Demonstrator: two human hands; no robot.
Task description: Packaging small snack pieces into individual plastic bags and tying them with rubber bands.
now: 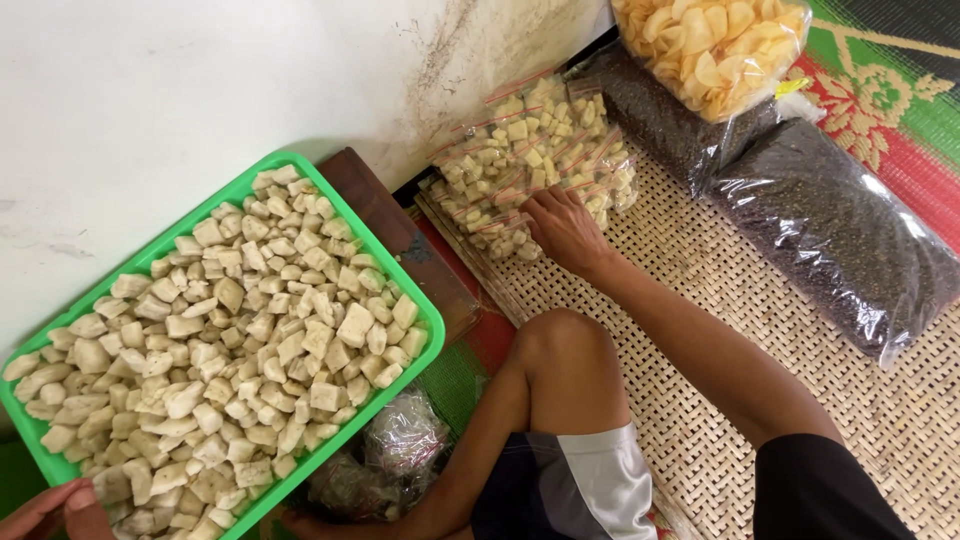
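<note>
You are pressing your right hand [565, 230], fingers spread flat, onto the stack of clear zip bags of pale cubes [530, 160] at upper centre, while your left hand [45, 510], fingers curled, is gripping the green plastic tray [425, 325] at lower left.

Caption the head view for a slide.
Right hand rests on small filled bags; left hand grips the green tray.

Bright even daylight, soft shadows beside the green tray [395, 262], glare on plastic bags [850, 230], sharp focus throughout
</note>
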